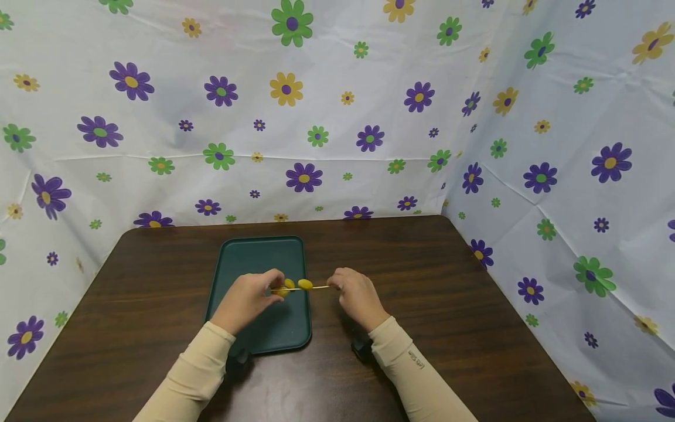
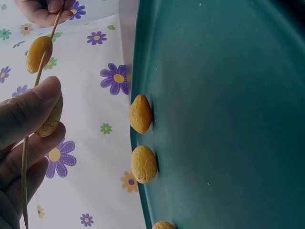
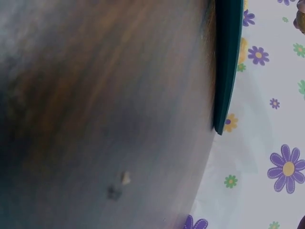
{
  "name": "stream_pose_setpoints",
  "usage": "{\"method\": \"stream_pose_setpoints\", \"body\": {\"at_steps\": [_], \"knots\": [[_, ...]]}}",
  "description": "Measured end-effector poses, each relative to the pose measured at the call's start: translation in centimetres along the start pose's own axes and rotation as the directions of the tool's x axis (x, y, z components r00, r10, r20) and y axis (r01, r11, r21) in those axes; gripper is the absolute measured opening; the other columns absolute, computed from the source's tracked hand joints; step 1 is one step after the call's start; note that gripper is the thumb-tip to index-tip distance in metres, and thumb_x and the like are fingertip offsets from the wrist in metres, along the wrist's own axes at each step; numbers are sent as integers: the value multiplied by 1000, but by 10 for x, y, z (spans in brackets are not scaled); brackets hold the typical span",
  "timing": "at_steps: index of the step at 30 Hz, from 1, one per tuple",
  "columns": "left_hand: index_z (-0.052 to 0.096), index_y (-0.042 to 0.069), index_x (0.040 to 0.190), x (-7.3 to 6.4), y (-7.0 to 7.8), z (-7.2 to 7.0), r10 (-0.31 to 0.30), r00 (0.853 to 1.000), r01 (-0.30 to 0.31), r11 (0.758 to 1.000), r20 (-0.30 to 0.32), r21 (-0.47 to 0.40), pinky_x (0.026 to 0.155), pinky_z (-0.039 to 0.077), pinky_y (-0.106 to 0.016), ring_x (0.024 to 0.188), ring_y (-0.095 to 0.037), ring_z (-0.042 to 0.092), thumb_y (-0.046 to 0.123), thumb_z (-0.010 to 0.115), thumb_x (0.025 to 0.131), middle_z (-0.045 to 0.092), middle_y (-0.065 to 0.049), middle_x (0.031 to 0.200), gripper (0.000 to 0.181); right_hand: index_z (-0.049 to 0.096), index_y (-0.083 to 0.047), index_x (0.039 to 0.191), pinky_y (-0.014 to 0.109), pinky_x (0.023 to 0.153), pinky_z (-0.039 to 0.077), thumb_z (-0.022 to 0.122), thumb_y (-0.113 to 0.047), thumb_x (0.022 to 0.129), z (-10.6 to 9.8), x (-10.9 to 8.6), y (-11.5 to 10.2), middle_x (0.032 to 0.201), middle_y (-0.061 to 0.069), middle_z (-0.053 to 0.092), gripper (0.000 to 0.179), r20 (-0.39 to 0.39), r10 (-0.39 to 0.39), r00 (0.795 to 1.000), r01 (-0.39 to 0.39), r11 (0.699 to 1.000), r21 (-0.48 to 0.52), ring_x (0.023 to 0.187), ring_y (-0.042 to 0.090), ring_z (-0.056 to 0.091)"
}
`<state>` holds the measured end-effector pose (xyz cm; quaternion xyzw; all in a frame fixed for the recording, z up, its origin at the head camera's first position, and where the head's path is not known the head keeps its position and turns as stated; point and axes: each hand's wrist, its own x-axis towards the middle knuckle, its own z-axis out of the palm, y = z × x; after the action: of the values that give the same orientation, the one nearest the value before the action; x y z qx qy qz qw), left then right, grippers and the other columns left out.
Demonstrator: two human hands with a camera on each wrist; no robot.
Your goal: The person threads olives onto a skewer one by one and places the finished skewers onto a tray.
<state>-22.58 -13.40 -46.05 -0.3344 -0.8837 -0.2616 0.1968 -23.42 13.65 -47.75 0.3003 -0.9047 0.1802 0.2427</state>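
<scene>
My left hand point(image 1: 252, 299), over the tray, pinches a yellow oval fruit point(image 2: 53, 117) between thumb and fingers, along with a thin wooden skewer point(image 2: 25, 176). The thumb hides how skewer and fruit meet there. Farther along the skewer sits another yellow fruit point(image 1: 304, 284), between the two hands. My right hand point(image 1: 361, 297) pinches the skewer's other end, to the right of the tray. Below, the dark green tray point(image 1: 263, 255) lies on the table. Several more yellow fruits, such as this one point(image 2: 144, 164), rest near the tray's edge in the left wrist view.
The tray stands on a dark brown wooden table point(image 1: 401, 258). Behind and to the right hangs a white flower-print sheet point(image 1: 337, 129). A dark device point(image 1: 362, 349) sits at the right wrist. A small pale speck point(image 3: 125, 178) shows on the table in the right wrist view.
</scene>
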Motion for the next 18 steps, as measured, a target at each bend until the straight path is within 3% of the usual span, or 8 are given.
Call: {"method": "stream_pose_setpoints", "body": {"at_steps": [18], "knots": [[67,11,97,4,3,6,-8,1000,8,1000,-8,-1,71,60,-30,78,-11,72,7,93,68,76,-2,90,39,77,-14,85,26,68,56,66,23,73,1,1,-3,82,-7,67,40,14,7,1000,-6,1000,-17,80,9,65]]}}
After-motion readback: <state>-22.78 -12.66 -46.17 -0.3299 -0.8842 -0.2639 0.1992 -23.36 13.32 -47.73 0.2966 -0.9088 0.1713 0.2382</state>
